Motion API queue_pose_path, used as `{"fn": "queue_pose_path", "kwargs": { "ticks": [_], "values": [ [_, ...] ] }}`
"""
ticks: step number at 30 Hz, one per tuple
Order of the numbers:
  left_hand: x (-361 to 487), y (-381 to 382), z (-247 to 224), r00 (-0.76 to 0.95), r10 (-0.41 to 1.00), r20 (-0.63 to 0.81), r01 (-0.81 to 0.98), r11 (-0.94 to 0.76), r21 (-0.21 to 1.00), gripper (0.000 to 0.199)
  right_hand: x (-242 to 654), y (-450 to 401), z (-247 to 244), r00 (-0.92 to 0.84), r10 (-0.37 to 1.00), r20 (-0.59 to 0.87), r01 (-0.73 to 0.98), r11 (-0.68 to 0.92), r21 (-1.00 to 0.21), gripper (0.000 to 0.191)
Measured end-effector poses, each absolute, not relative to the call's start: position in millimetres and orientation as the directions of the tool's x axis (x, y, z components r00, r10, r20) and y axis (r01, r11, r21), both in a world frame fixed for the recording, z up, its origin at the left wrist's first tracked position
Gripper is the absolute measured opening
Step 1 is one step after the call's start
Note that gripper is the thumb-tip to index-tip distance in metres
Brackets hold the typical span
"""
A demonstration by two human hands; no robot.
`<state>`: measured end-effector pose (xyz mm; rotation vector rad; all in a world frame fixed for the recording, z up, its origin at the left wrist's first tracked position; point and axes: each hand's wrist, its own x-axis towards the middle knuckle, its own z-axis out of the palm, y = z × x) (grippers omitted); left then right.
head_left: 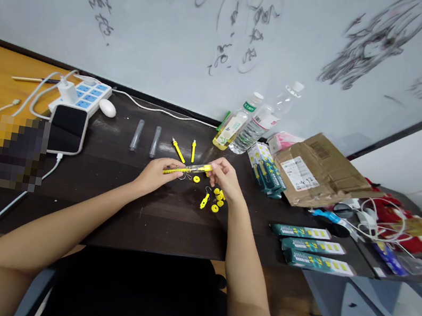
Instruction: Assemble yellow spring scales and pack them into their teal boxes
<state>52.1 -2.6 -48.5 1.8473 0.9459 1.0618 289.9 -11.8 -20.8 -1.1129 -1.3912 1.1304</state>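
A yellow-and-clear tube [193, 168] is held level between my two hands, above the dark table [115, 223]. My left hand [157, 174] pinches its left end, and my right hand [226, 178] grips the yellow right end. Below the tube and near my right hand lie several yellow round caps [214, 208], a yellow hook piece [204, 200] and small wire hooks. Beyond my hands, two yellow rods [178, 150] lie on the table. Two clear empty tubes [137, 135] are to their left.
Two bottles [254, 127] stand at the back by the whiteboard. Right of them are green boxes [267, 172] and a cardboard package [318, 170]. Three narrow boxes [317, 247] lie at the right. A phone [67, 129], a power strip [93, 98] and cables occupy the left.
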Motion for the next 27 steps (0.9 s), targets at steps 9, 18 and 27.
{"fn": "queue_pose_path", "kwargs": {
  "ticks": [9, 18, 27],
  "values": [
    [51.5, -0.6, -47.4, 0.349, 0.891, 0.292, 0.19, -0.372, 0.909, 0.03, 289.0, -12.9, -15.3, -0.063, 0.989, 0.133, -0.031, 0.132, -0.991, 0.031],
    [51.3, 3.1, -53.8, 0.342, 0.9, 0.269, 0.145, -0.334, 0.932, 0.034, 287.0, -10.5, -20.7, -0.06, 0.982, 0.178, -0.003, 0.178, -0.984, 0.03],
    [49.9, 13.6, -59.7, 0.286, 0.916, 0.28, 0.063, -0.31, 0.949, 0.038, 301.0, -9.7, -21.7, 0.027, 0.944, 0.328, 0.504, 0.27, -0.82, 0.021]
  ]
}}
